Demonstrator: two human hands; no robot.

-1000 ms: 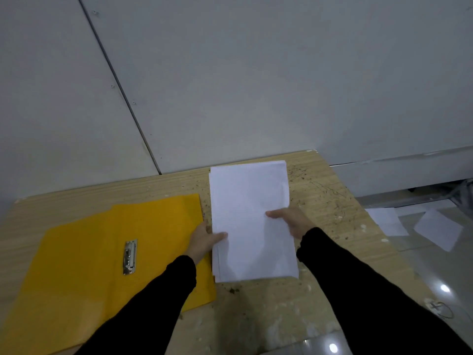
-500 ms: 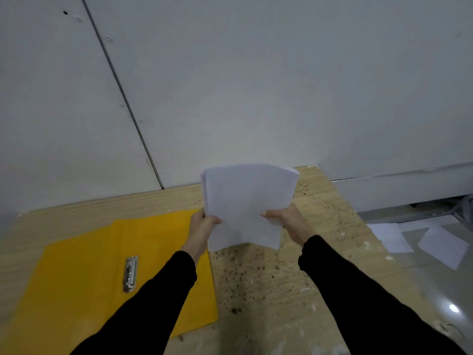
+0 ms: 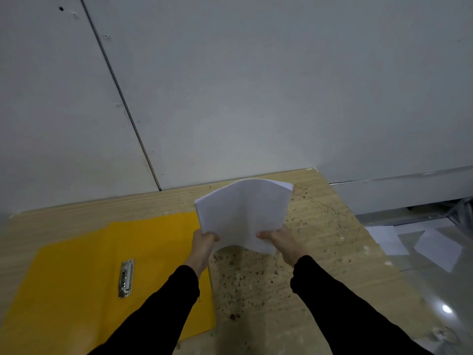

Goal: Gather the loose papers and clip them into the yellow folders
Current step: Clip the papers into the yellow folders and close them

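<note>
A stack of white papers is held up off the table, bowed and tilted away from me. My left hand grips its lower left corner and my right hand grips its lower right corner. To the left, an open yellow folder lies flat on the wooden table. Its metal clip sits near the folder's middle, below and left of my left hand.
A grey panelled wall rises right behind the table. The table's right edge runs diagonally at the right. Beyond it, two loose white sheets lie on the shiny floor.
The paper stack lay flat on the table a second ago. Both hands have lifted it off the table, and it now bows as they hold it by its lower corners.
</note>
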